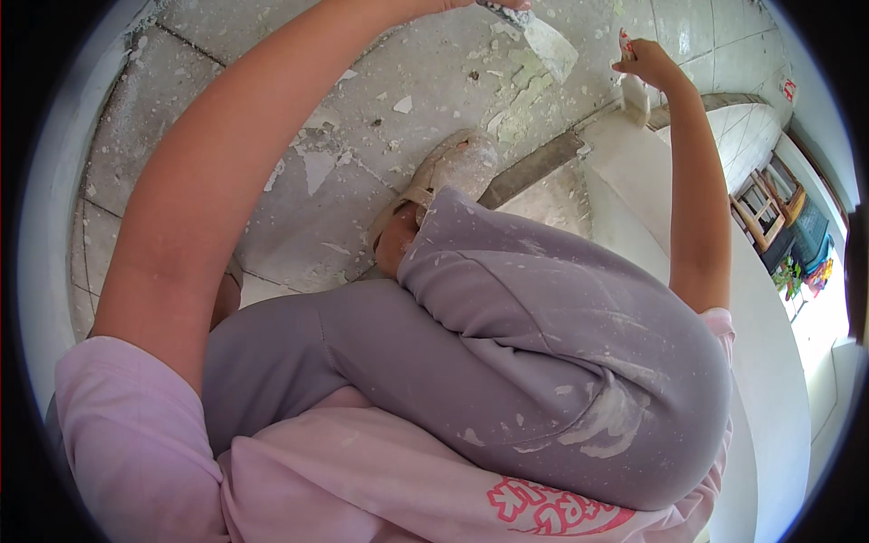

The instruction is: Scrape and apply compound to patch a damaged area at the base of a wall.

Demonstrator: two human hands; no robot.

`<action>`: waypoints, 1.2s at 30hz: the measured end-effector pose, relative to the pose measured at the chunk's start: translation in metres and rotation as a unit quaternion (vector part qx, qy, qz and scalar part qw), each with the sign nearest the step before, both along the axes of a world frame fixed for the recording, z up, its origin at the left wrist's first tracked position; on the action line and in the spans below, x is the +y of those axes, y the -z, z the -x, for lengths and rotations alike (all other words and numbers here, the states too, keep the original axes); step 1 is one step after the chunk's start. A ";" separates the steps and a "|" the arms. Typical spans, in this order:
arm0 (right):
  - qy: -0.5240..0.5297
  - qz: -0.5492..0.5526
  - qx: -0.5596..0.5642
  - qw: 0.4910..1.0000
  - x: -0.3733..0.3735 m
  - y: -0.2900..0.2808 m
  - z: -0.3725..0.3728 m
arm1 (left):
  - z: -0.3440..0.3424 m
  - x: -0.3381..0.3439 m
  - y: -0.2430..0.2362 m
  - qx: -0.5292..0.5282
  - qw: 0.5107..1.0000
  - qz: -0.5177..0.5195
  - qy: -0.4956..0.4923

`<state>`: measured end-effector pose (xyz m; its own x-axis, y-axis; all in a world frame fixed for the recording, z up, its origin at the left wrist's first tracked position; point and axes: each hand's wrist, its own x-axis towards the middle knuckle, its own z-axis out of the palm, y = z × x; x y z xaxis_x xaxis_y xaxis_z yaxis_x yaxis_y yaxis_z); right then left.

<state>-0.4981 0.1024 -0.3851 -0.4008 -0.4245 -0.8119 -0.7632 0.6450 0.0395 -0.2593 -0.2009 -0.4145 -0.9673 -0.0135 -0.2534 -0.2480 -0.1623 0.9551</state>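
Note:
At the top edge my left hand [460, 4], mostly cut off by the frame, is closed on the dark handle of a putty knife [549, 49]. Its wide blade is smeared with whitish putty and points down to the right, over the stained tile floor. Farther right, my right hand [654, 66] grips a second putty knife [635, 100] by a red-and-white handle. That blade, coated in pale putty, points down close to the edge of a white surface [634, 154]. My arms reach forward on both sides of my bent, putty-splashed knee.
Grey floor tiles [299, 226] carry scattered flakes and dried putty. My dusty shoe [453, 167] stands among them, beside a grey strip [534, 170]. A white curved wall [769, 362] runs along the right. Beyond it are wooden stools [763, 213] and a blue-green item [811, 237].

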 end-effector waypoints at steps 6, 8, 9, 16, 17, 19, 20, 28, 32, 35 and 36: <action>0.254 -0.010 -0.155 0.955 -0.018 -0.004 -0.021 | -0.003 0.004 0.005 0.011 1.000 0.019 0.016; 0.240 -0.051 -0.136 0.960 0.000 -0.002 -0.021 | 0.001 0.005 0.000 0.021 0.999 0.032 0.020; 0.225 -0.090 -0.122 0.962 0.011 0.000 -0.018 | 0.002 0.006 -0.002 0.027 0.998 0.048 0.022; 0.192 -0.081 -0.040 0.977 0.019 0.009 0.000 | 0.001 0.000 0.007 0.023 1.000 -0.007 0.003; 0.133 -0.055 -0.029 0.989 0.020 0.010 0.002 | 0.002 0.000 0.005 0.028 0.999 0.024 0.010; 0.072 -0.029 -0.019 0.997 0.018 0.009 0.005 | 0.002 0.000 0.003 0.033 0.998 0.056 0.014; 0.052 -0.019 -0.003 0.998 0.016 0.005 0.007 | 0.001 0.000 0.003 0.033 0.998 0.045 0.009; 0.192 0.163 0.040 0.967 -0.014 -0.116 0.010 | -0.004 0.012 0.001 0.017 0.990 0.136 -0.047; 0.239 0.372 0.196 0.876 -0.048 -0.205 -0.068 | 0.001 0.018 0.002 -0.032 0.991 0.076 -0.104; 0.264 0.520 0.407 0.703 -0.065 -0.212 -0.128 | -0.003 0.009 0.002 -0.088 0.986 0.046 -0.133; 0.268 0.565 0.454 0.635 -0.060 -0.192 -0.145 | -0.003 0.005 0.004 -0.123 0.982 0.024 -0.141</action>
